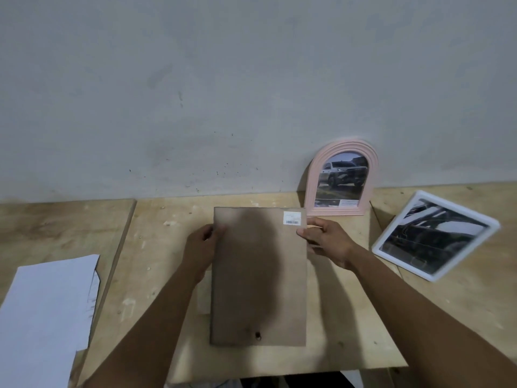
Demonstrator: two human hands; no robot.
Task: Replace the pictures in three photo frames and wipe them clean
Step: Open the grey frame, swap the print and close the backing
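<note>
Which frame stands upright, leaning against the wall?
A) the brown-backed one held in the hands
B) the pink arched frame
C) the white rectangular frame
B: the pink arched frame stands against the wall, the white frame lies flat on the table, and both hands grip the brown board.

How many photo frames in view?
3. Pink arched frame leaning at the wall; white frame flat on the table, right; brown-backed frame, back up, centre, gripped by left hand and right hand. More may be hidden.
</note>
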